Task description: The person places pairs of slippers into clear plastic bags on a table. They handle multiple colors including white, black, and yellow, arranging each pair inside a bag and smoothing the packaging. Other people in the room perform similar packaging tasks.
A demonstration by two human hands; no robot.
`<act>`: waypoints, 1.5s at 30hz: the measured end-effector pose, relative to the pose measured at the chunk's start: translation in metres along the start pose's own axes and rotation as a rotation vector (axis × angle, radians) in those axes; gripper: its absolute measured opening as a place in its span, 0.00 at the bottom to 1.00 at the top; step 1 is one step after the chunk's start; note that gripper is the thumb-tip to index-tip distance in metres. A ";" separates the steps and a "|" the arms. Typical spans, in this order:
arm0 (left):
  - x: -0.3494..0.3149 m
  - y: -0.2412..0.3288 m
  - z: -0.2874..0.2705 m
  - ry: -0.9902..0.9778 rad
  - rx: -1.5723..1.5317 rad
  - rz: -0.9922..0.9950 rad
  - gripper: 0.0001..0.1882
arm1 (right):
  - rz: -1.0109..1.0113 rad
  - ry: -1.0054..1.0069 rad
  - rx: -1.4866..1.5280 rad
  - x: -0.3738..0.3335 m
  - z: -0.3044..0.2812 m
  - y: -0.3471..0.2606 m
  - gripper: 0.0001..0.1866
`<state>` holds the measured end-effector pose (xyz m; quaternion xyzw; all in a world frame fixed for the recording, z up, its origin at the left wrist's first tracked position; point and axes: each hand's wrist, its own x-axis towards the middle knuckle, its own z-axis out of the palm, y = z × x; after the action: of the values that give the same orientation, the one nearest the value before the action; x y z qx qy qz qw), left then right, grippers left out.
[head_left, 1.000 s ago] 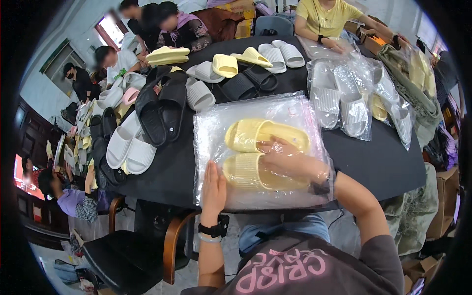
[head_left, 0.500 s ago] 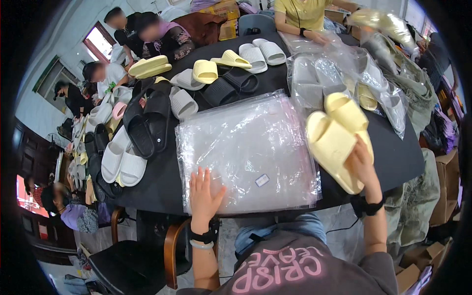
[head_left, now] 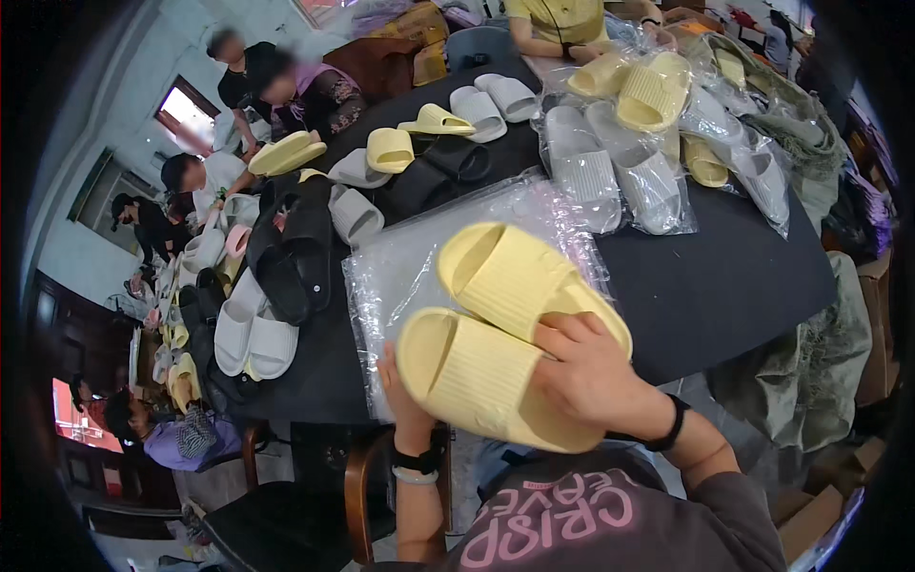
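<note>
A pair of yellow ribbed slippers (head_left: pixel 496 372) is held up in front of me, tilted, over a stack of clear plastic bags (head_left: pixel 381 276). My right hand (head_left: pixel 596 372) grips both slippers together from the right, its fingertips reaching in between the two straps. Behind the nearer slipper is my left hand (head_left: pixel 408 410), by the near left part of the bag stack. Its visible fingers stretch upward, apart from any grip, while the slipper hides the rest. The pair also covers much of the stack.
Bagged grey slippers (head_left: pixel 586 176) and bagged yellow slippers (head_left: pixel 656 91) lie at the far right. Loose black slippers (head_left: pixel 295 243) and white slippers (head_left: pixel 255 329) crowd the left. A person in yellow (head_left: pixel 562 24) is across the table. A wooden-armed chair (head_left: pixel 367 486) stands near me.
My right hand has brought the yellow pair leftward from the table's right side to above the bags. Bagged yellow slippers now rest on the bagged grey ones at the far right.
</note>
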<state>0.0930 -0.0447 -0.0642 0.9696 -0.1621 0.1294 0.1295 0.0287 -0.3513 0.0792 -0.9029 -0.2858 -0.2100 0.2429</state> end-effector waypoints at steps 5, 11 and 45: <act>0.001 0.014 -0.025 -0.029 0.174 -0.055 0.41 | 0.212 -0.156 -0.243 -0.008 0.085 0.044 0.10; -0.011 -0.002 -0.046 0.151 0.088 -0.213 0.37 | 0.248 -0.143 -0.175 -0.011 0.093 0.051 0.11; 0.185 -0.094 -0.042 0.012 -1.016 -0.555 0.18 | 0.246 0.042 -0.084 -0.023 0.107 0.057 0.11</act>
<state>0.2860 0.0017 0.0090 0.7914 0.0572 0.0019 0.6086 0.0724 -0.3416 -0.0354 -0.9359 -0.1585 -0.2095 0.2348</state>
